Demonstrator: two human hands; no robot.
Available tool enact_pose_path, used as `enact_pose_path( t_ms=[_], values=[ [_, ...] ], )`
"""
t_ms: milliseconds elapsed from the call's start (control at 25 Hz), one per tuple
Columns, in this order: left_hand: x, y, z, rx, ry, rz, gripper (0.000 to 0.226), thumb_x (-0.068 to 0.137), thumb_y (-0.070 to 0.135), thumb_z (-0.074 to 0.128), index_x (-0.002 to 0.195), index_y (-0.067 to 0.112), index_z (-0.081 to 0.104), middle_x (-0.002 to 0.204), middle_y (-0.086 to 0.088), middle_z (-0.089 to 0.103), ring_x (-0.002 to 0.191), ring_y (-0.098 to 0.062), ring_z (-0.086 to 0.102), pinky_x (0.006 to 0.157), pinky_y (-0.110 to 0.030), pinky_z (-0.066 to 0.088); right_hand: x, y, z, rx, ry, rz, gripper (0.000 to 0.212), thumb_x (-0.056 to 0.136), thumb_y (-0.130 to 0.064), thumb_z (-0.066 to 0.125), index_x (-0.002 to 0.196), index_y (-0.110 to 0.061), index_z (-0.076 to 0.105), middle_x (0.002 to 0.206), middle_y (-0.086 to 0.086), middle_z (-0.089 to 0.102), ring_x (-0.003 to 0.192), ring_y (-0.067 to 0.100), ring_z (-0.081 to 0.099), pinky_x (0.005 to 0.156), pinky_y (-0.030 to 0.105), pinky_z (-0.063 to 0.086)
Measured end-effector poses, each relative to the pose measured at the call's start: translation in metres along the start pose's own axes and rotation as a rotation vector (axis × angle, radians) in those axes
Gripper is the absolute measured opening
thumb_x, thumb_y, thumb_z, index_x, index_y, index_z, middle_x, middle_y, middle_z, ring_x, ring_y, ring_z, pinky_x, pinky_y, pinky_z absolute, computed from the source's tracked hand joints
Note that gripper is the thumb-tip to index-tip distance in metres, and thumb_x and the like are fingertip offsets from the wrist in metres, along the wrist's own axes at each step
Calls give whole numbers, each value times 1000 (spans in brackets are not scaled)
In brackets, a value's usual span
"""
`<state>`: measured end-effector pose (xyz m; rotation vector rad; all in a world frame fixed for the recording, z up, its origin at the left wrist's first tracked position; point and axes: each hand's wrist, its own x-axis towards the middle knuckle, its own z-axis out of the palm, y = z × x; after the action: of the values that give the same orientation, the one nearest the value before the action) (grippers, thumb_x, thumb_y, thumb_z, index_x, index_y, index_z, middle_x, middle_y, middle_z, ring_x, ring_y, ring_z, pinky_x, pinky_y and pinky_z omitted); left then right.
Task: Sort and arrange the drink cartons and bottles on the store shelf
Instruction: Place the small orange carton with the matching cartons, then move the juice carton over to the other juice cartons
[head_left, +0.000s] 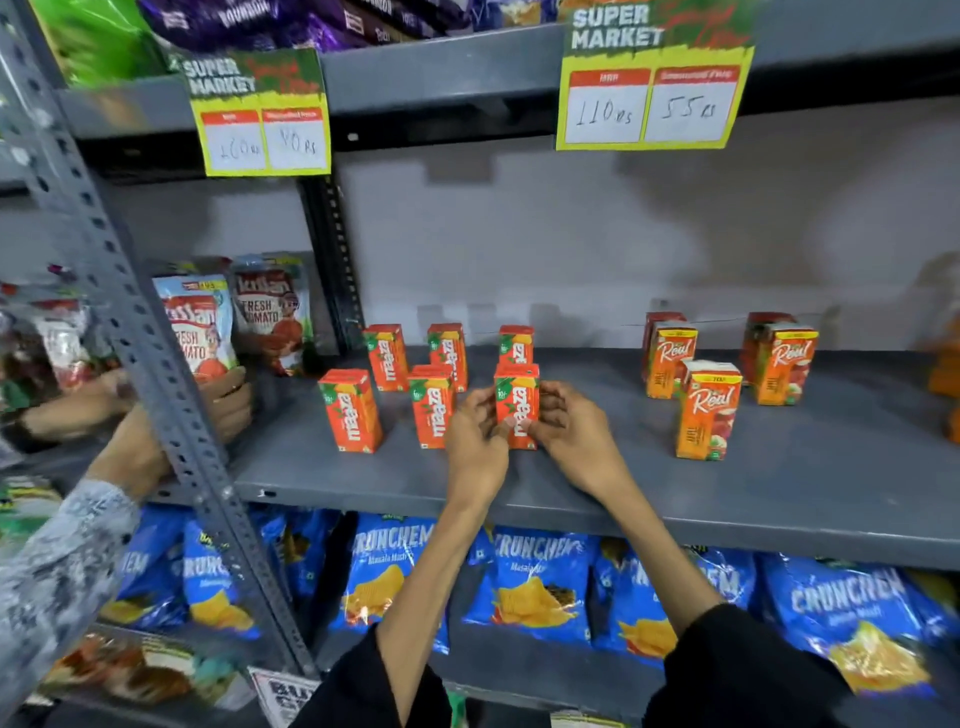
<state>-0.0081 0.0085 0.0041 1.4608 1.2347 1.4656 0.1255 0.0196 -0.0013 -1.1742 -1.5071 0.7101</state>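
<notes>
Several small orange-red Maaza cartons stand upright in two rows on the grey shelf (779, 483). The front right Maaza carton (516, 395) is gripped from both sides by my left hand (475, 441) and my right hand (566, 431); its base rests on the shelf. Two other front cartons (350, 410) (431, 405) stand to its left, and three more (387, 356) behind. To the right stand several orange Real juice cartons (707, 410) (670, 358) (784, 364), spaced apart.
Another person's hands (228, 400) hold a tomato ketchup pouch (200, 327) in the left bay, beyond the slotted upright (156, 364). Blue Crunchem chip bags (535, 582) fill the shelf below. Price cards (652, 83) hang from the shelf above.
</notes>
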Motion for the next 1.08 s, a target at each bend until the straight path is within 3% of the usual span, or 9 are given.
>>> enact_pose_path(
  t_ms=[80, 160, 320, 400, 520, 600, 720, 920, 1080],
  values=[
    [3, -3, 1, -5, 3, -9, 36, 92, -12, 62, 122, 6, 58, 116, -8, 72, 100, -9, 71, 91, -14, 56, 1, 0, 0, 0, 2, 17, 52, 85, -6, 76, 133, -8, 56, 121, 9, 71, 101, 10, 69, 89, 20, 57],
    [3, 0, 1, 5, 7, -21, 38, 93, -8, 64, 129, 4, 57, 125, -12, 72, 113, -19, 71, 103, -30, 55, 1, -3, 0, -10, -6, 21, 54, 85, -7, 76, 135, -8, 54, 122, 8, 70, 105, 12, 69, 91, 22, 57],
    [-22, 11, 4, -93, -15, -55, 61, 96, -1, 63, 151, 2, 38, 153, -14, 52, 143, -23, 50, 121, -44, 40, -10, -7, -10, 1, -58, 41, 69, 84, -12, 79, 144, -11, 46, 122, 2, 66, 110, 11, 65, 93, 18, 52],
    [-54, 15, 10, -86, 97, -5, 69, 94, 12, 69, 155, 12, 35, 160, -6, 43, 148, -18, 43, 122, -42, 38, -26, -9, -23, 15, -44, 40, 65, 86, -16, 76, 144, -16, 47, 122, -4, 65, 112, 9, 65, 92, 14, 51],
    [-104, 30, 36, -158, 229, 100, 51, 92, 24, 73, 138, 29, 51, 141, 5, 57, 129, -10, 58, 104, -29, 49, -61, -6, -65, 64, 22, -27, 33, 92, -17, 69, 124, -24, 66, 105, -4, 78, 100, 10, 74, 84, 19, 58],
    [-123, 42, 67, -272, 137, 120, 36, 91, 20, 73, 123, 30, 60, 122, 7, 67, 111, -6, 67, 92, -21, 53, -86, -5, -105, 70, 100, -67, 17, 93, -17, 67, 106, -26, 75, 87, 1, 80, 84, 13, 77, 78, 23, 61],
    [-133, 58, 133, -363, -108, 87, 26, 94, 5, 69, 112, 24, 63, 103, 5, 74, 97, -3, 71, 83, -14, 53, -112, 3, -182, 20, 327, -81, 13, 92, -14, 68, 90, -22, 77, 74, 3, 78, 67, 12, 74, 69, 25, 59],
    [-144, 86, 258, -378, -477, -18, 19, 93, 6, 70, 110, 16, 67, 107, -10, 76, 94, -6, 71, 84, -22, 57, -134, 32, -320, -125, 631, -2, 5, 91, -9, 69, 90, -13, 73, 83, 10, 75, 74, 22, 68, 76, 44, 57],
    [-148, 109, 357, -359, -585, 7, 23, 92, 4, 70, 114, 9, 67, 107, -9, 75, 89, -3, 71, 84, -18, 57, -143, 64, -408, -212, 795, 93, 15, 89, -6, 67, 88, -20, 62, 76, -3, 68, 66, 3, 62, 68, 35, 50]
  ],
)
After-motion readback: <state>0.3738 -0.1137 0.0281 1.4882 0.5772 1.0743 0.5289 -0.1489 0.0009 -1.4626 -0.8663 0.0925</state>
